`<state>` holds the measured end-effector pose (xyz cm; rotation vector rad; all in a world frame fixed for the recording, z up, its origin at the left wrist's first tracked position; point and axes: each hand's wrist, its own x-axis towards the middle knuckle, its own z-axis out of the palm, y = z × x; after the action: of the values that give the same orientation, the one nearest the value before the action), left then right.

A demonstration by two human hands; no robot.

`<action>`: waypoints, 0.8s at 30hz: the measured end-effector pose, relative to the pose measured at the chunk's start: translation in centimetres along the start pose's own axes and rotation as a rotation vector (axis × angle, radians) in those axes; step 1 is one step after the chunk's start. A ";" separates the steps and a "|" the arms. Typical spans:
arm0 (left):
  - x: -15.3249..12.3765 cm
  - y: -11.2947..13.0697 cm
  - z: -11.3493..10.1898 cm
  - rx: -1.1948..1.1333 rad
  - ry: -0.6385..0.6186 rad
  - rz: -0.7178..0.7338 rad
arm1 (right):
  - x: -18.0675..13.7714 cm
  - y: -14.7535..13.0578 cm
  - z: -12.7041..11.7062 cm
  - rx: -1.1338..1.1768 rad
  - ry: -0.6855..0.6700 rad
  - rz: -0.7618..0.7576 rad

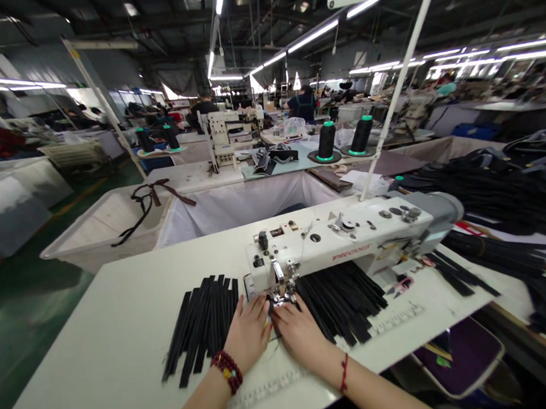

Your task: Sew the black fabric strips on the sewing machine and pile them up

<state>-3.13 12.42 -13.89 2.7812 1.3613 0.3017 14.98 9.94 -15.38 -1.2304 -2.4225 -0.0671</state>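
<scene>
- Flat black fabric strips (206, 320) fan out on the white desk (121, 317) towards its left edge, presumably for easy reach.
- A second black bundle (339, 297) reaches from beneath the white metal sewing machine (313, 261) towards the near edge.
- Left hand (251, 332) and right hand (302, 334) meet palms-down at the silvery presser foot (284, 297), likely steadying something.
- Each grip looks narrow; I can't tell what's held.
</scene>
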 end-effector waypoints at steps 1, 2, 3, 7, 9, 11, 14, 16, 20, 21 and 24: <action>-0.6 0.2 -0.3 -0.001 -0.002 0.010 | -0.2 -0.4 -0.1 0.012 -0.005 -0.008; -1.3 0.4 -0.6 0.001 -0.003 0.019 | -0.5 -0.9 -0.3 0.029 -0.013 -0.016; -2.2 0.7 -0.8 0.008 -0.001 0.027 | -0.9 -1.5 -0.6 0.054 -0.023 -0.025; -6.4 1.3 -1.7 0.058 0.027 0.075 | -4.0 -2.8 -2.6 0.167 -0.028 0.008; -8.1 1.1 -2.1 0.079 0.070 0.076 | -6.3 -2.2 -3.9 0.145 0.021 0.107; -9.1 0.6 -2.3 0.082 0.118 0.045 | -8.6 -0.7 -4.8 0.043 0.079 0.229; -9.0 0.2 -2.3 0.039 0.146 0.001 | -11.4 1.6 -5.0 -0.093 0.156 0.325; -8.2 0.5 -2.1 0.004 0.134 -0.001 | -12.3 2.3 -4.3 -0.147 0.187 0.335; -5.9 2.1 -1.4 -0.017 0.106 0.031 | -12.0 1.9 -2.5 -0.116 0.237 0.395; -5.5 2.5 -1.2 -0.014 0.098 0.045 | -11.8 1.7 -2.3 -0.076 0.242 0.430; -4.9 2.6 -0.7 0.008 0.062 0.084 | -11.6 1.2 -2.7 0.013 0.236 0.497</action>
<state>-4.19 6.92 -13.68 2.8635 1.2625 0.3895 22.89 1.22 -17.62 -1.6764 -1.8614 -0.0467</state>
